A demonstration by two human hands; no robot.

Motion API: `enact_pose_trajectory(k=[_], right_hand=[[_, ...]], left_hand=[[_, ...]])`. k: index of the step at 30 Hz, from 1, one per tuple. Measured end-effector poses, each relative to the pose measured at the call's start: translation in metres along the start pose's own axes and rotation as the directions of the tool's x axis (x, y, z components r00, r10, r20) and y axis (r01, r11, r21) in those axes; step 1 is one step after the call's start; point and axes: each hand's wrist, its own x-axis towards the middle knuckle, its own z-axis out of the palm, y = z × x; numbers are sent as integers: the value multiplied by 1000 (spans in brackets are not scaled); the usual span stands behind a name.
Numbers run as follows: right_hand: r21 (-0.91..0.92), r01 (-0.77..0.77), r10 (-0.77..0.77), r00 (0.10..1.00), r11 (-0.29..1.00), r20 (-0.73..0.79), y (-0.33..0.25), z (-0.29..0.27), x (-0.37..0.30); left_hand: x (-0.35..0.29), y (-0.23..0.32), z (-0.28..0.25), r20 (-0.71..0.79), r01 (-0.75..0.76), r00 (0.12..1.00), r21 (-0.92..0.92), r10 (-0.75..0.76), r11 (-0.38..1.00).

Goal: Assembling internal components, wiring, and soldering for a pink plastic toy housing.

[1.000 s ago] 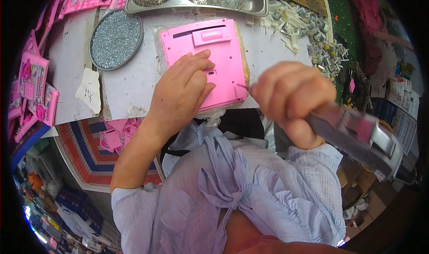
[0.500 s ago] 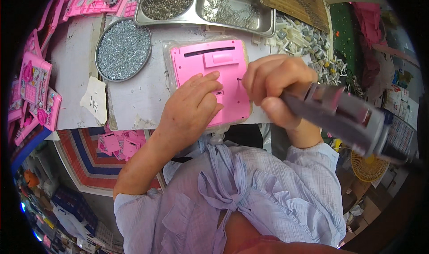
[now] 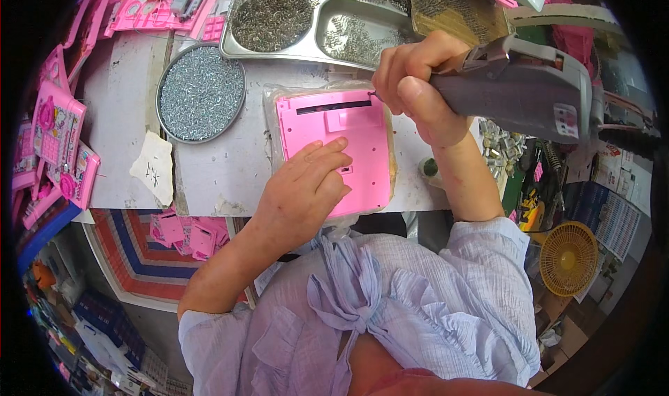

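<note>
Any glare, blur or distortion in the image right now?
Head view: the pink plastic casing looks fairly evenly lit; head view: bright glints on the steel tray; head view: no strong motion smear on the powered screwdriver; head view: corners go black, with fisheye bending toward the rim.

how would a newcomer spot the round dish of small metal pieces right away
On the white table, look left of the pink panel under the left hand. The round dish lies there, full of small silvery metal pieces. Unlike the divided steel tray nearby, it is one plain circle.
</note>
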Motion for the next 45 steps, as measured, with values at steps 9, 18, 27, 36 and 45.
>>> enact_pose_trajectory(k=[9, 18, 27, 36, 45], right_hand=[[59, -71, 66, 994, 996, 89, -7, 0, 11], [97, -51, 41, 994, 994, 97, 5, -3, 5], [188, 117, -159, 961, 975, 227, -47, -14, 17], [483, -22, -99, 970, 875, 223, -67, 54, -12], [509, -50, -90, 965, 859, 246, -71, 70, -10]], left_hand=[[-4, 0, 2, -57, -10, 998, -18, 9, 1000], [-3, 2, 4, -85, 15, 996, -19, -16, 1000], [-2, 5, -5, -128, 8, 992, -56, -15, 998], [-4, 13, -33, -85, -133, 986, 112, 143, 985], [-12, 12, -52, 34, -151, 988, 181, 148, 972]])
